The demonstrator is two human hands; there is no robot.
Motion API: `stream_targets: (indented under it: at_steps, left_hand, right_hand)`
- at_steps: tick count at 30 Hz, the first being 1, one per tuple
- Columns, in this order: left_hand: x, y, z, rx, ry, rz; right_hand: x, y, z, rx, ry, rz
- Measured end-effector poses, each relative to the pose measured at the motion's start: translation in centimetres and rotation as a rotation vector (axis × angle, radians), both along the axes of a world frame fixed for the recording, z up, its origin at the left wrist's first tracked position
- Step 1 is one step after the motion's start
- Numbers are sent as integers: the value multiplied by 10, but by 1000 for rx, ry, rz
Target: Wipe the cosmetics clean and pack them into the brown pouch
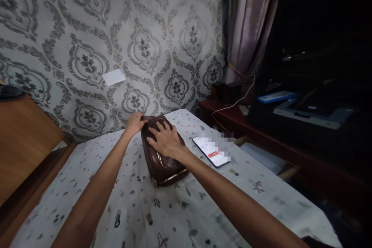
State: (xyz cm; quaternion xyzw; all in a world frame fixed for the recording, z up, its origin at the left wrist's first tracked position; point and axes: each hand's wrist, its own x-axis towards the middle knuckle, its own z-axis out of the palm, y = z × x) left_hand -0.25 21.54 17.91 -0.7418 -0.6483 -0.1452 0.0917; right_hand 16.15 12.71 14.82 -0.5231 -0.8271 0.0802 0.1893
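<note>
A dark brown leather bag (154, 164) with gold zippers lies on the white patterned sheet (139, 209). My right hand (165, 139) rests flat on its top with the fingers spread. At the bag's far left corner, my left hand (135, 124) has its fingers closed on the edge near a zipper end; the fingertips are partly hidden. To the right of the bag lies a phone (209, 151) with a lit screen, partly blurred out.
Wooden furniture (26, 143) borders the left side. On the right are a dark red table (232, 114) with a white cable, an open drawer (263, 157) and a large black screen (319, 66). A patterned wall (162, 38) stands behind.
</note>
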Motion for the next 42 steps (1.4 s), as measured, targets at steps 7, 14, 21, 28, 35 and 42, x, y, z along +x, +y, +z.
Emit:
stream_targets:
  at_steps: [7,14,21,28,35,42]
  left_hand:
    - [1,-6,6,-45,19,-46]
    - [19,-11,9,-30,17,-97]
    - [53,7,1,-40,-45,-139]
    - [56,17,-5,-13,-118,-67]
    - [55,19,-8,-10,-186,-102]
    - [49,15,-7,-89,-258,-235]
  right_hand:
    - [-1,1,0,3,-2,-2]
    - [0,-8,5,-4,-4,-18]
    - [6,-19,-4,57,11,-51]
    - [7,-15,-10,67,24,-35]
    - [7,-14,-7,36,5,-22]
    - [7,-13,-13,111,1,-27]
